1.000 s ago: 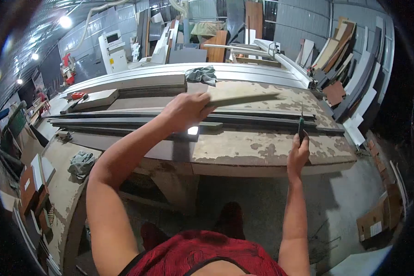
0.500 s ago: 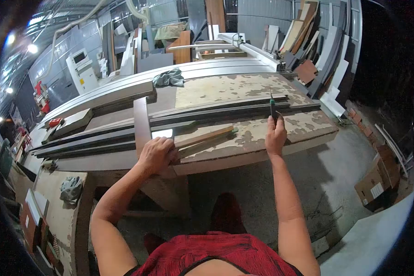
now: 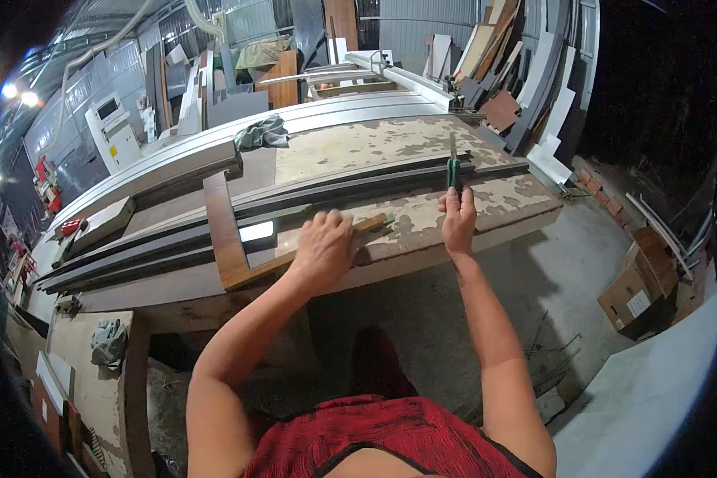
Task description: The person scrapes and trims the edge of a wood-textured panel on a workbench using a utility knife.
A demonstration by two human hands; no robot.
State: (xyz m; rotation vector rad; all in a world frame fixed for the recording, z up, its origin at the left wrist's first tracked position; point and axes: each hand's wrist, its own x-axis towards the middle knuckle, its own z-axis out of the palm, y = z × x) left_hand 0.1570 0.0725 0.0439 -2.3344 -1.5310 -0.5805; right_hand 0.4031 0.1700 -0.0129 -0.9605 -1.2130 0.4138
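My left hand (image 3: 323, 245) presses down on a narrow wooden strip (image 3: 372, 225) that lies flat near the front edge of the worn workbench (image 3: 494, 209). The strip's near end meets a brown board (image 3: 220, 225) lying across the bench. My right hand (image 3: 458, 220) is shut on a green-handled tool (image 3: 453, 169), held upright with its metal blade pointing up, just right of the strip. Long dark metal rails (image 3: 350, 187) run across the bench behind both hands.
A grey rag (image 3: 262, 133) lies at the bench's far side. Stacked panels and boards (image 3: 526, 72) lean at the back right. A cardboard box (image 3: 637, 288) sits on the floor to the right. A lower side table with a rag (image 3: 107, 341) stands left.
My left hand brought the wooden strip down from above the bench and laid it flat near the front edge, then slid right along it. My right hand kept the tool upright.
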